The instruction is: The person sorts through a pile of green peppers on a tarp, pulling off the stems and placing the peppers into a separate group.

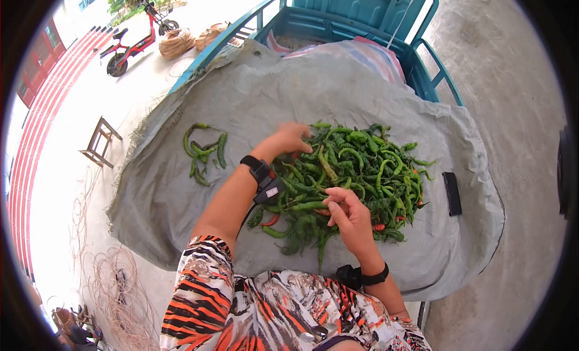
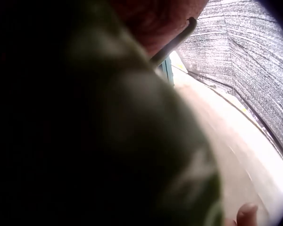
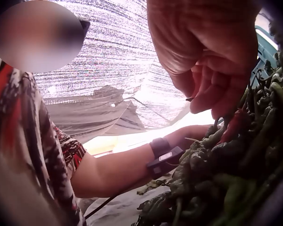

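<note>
A big heap of green chili peppers (image 1: pixel 362 152), with a few red ones among them, lies on a grey cloth (image 1: pixel 253 91). At the heap's far left edge my left hand (image 1: pixel 288 138) is blurred, thumb and fingers apart over the peppers. A very close, dark blurred pepper (image 2: pixel 146 108) fills much of the left wrist view. My right hand (image 1: pixel 353 224) is over the near side of the heap with its fingers curled. Its thumb and fingers (image 3: pixel 210 89) pinch something with a small dark tip, like a pepper stem; the rest is hidden. A red pepper (image 3: pixel 235 126) lies just below them.
A small group of peppers (image 1: pixel 205 149) lies apart on the left of the cloth. A black phone (image 1: pixel 452 194) rests to the right of the heap. The cloth covers part of a teal cart (image 1: pixel 338 19). A stool (image 1: pixel 101 141) stands on the ground at left.
</note>
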The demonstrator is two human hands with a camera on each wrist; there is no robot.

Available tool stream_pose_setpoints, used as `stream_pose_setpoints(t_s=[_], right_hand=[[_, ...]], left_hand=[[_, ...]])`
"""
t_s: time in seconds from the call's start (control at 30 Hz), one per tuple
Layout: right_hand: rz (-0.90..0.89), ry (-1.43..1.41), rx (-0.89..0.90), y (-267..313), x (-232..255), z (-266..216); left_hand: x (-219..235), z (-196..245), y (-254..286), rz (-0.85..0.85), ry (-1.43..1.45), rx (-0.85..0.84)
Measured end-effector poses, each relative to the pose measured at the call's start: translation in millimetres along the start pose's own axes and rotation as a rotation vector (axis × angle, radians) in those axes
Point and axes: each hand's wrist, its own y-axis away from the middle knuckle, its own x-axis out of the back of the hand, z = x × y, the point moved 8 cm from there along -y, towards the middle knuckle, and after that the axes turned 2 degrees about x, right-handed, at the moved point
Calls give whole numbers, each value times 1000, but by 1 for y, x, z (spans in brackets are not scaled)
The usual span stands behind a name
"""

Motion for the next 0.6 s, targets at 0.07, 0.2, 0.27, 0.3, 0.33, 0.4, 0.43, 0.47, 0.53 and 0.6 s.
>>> stream_pose_setpoints(t_s=[0.07, 0.2, 0.27, 0.3, 0.33, 0.4, 0.43, 0.47, 0.53, 0.6], right_hand=[[-4, -7, -19, -1, 0, 3], [-30, -24, -46, -4, -3, 8], [-43, -26, -43, -4, -2, 8], [-49, -29, -37, -4, -1, 9], [-54, -33, -31, -3, 0, 9], [-34, -43, -25, -3, 5, 12], [-24, -49, -19, -4, 7, 12], [-21, -47, -23, -4, 9, 12], [-12, -43, -32, -6, 12, 7], [-8, -55, -16, -8, 13, -2]], left_hand=[[-2, 4, 4, -20, 19, 14], [4, 14, 26, 10, 360, -42], [4, 13, 34, 61, 433, -58], [9, 17, 41, 108, 465, -82], [16, 23, 51, 154, 496, -104], [31, 35, 70, 257, 447, -164], [39, 42, 80, 315, 366, -202], [46, 51, 90, 369, 283, -240], [64, 78, 116, 447, 138, -342], [74, 104, 139, 481, 99, -391]])
